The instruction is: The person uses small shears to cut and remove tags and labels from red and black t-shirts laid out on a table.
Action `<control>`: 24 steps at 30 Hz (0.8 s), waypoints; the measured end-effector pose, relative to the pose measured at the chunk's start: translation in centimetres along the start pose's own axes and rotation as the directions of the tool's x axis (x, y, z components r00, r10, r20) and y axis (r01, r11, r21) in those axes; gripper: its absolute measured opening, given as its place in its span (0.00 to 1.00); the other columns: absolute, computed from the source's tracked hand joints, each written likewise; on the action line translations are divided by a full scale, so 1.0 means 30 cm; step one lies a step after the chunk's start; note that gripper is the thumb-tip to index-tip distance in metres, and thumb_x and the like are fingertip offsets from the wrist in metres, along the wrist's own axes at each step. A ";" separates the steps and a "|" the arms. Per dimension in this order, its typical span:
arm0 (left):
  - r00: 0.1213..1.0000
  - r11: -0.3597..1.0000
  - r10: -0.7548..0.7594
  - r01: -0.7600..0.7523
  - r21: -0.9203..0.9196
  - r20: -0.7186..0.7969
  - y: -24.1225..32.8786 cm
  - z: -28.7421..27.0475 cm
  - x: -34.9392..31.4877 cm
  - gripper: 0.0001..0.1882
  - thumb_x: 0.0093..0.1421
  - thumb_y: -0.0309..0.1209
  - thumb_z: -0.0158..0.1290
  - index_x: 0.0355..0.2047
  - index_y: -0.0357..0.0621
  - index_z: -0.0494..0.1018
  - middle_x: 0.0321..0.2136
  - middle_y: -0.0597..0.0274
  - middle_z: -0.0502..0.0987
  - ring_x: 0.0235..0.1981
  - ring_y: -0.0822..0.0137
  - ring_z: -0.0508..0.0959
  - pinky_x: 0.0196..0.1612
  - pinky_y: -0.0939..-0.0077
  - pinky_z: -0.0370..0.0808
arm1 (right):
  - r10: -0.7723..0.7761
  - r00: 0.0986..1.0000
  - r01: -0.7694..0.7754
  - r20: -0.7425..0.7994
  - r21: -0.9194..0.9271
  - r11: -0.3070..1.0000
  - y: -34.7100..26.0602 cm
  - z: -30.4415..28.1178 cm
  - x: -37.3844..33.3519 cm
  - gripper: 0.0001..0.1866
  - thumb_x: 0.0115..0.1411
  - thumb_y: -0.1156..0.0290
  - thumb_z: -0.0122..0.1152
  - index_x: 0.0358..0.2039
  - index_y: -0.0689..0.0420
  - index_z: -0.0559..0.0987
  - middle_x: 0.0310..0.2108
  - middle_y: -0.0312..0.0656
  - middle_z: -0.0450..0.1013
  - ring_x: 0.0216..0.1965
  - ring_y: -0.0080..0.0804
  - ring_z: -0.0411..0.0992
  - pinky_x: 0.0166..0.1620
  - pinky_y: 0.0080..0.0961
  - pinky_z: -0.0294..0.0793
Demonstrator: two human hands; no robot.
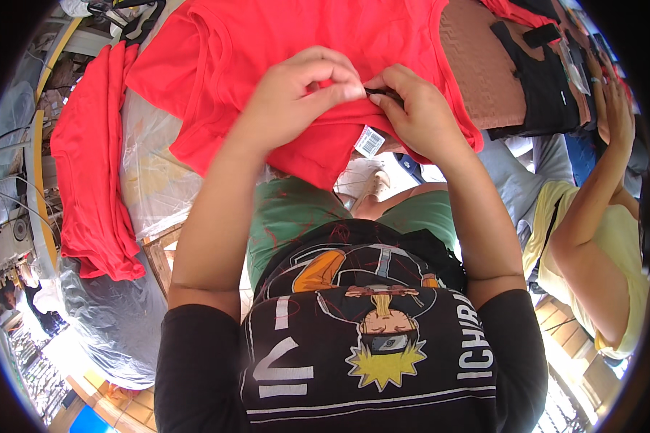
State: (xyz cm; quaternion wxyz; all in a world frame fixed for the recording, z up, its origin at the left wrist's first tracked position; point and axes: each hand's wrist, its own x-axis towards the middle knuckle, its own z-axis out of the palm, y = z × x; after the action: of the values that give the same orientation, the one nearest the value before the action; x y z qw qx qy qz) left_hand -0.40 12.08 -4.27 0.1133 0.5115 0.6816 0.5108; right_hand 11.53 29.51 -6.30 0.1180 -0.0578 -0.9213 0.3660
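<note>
A red sleeveless garment [318, 29] is spread over the work surface and hangs over its near edge toward my lap. My left hand [307, 86] is raised over it, thumb and fingers pinched together; what lies between them is too small to make out. Close beside its fingertips, my right hand [417, 108] is closed with a small slim dark object [384, 92] in its fingers, partly hidden, at the garment's edge. A white barcode tag [369, 142] hangs from the red fabric just below my right hand.
More red garments [94, 166] are piled at the left beside a plastic-covered surface [155, 166]. To the right, a black garment [545, 90] and a dark phone-like object [541, 35] lie on brown cloth [477, 65]. A person in yellow [607, 260] works close at the right.
</note>
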 end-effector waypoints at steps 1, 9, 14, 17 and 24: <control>0.985 0.971 0.078 -0.041 -0.236 0.151 0.045 -0.066 0.000 0.17 0.67 0.36 0.47 0.29 0.37 0.77 0.28 0.59 0.76 0.32 0.67 0.76 0.39 0.74 0.72 | 0.007 1.000 -0.007 -0.008 0.055 0.998 0.009 -0.002 -0.003 0.09 0.57 0.73 0.61 0.39 0.58 0.78 0.37 0.44 0.75 0.37 0.39 0.76 0.40 0.31 0.73; 0.990 0.976 -0.126 0.135 -0.171 0.064 0.161 -0.208 -0.066 0.14 0.68 0.32 0.44 0.32 0.38 0.76 0.31 0.59 0.76 0.31 0.70 0.74 0.37 0.75 0.71 | 0.020 1.000 -0.023 0.015 0.327 0.945 -0.076 0.005 0.042 0.13 0.58 0.72 0.60 0.44 0.59 0.76 0.37 0.47 0.76 0.38 0.39 0.75 0.43 0.30 0.73; 0.977 0.922 -0.197 0.213 0.323 -0.081 0.001 -0.039 -0.141 0.10 0.57 0.25 0.57 0.40 0.42 0.78 0.40 0.63 0.78 0.39 0.67 0.79 0.42 0.74 0.75 | 0.048 0.997 -0.064 0.057 0.322 0.945 -0.094 0.080 0.075 0.13 0.60 0.72 0.59 0.44 0.63 0.75 0.39 0.48 0.76 0.42 0.39 0.75 0.47 0.30 0.73; 0.979 0.852 -0.148 0.199 0.484 -0.142 -0.034 0.009 -0.151 0.10 0.55 0.26 0.58 0.39 0.46 0.79 0.37 0.62 0.78 0.38 0.62 0.79 0.41 0.73 0.76 | 0.126 0.989 -0.145 0.075 0.388 0.910 -0.065 0.090 0.070 0.13 0.60 0.72 0.58 0.45 0.62 0.75 0.39 0.47 0.77 0.41 0.36 0.75 0.46 0.29 0.73; 0.991 0.807 -0.073 0.124 0.578 -0.111 -0.053 0.013 -0.143 0.08 0.54 0.28 0.59 0.36 0.44 0.79 0.35 0.65 0.78 0.38 0.62 0.79 0.39 0.70 0.76 | 0.134 0.985 -0.167 0.107 0.409 0.897 -0.052 0.089 0.069 0.13 0.61 0.72 0.58 0.45 0.61 0.75 0.40 0.45 0.77 0.41 0.33 0.75 0.46 0.28 0.73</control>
State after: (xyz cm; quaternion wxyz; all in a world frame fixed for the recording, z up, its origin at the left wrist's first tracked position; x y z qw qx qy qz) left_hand 0.86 8.89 -7.31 -0.0513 0.4636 0.8351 0.2916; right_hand 8.81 27.01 -6.74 0.0638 -0.0884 -0.8186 0.5639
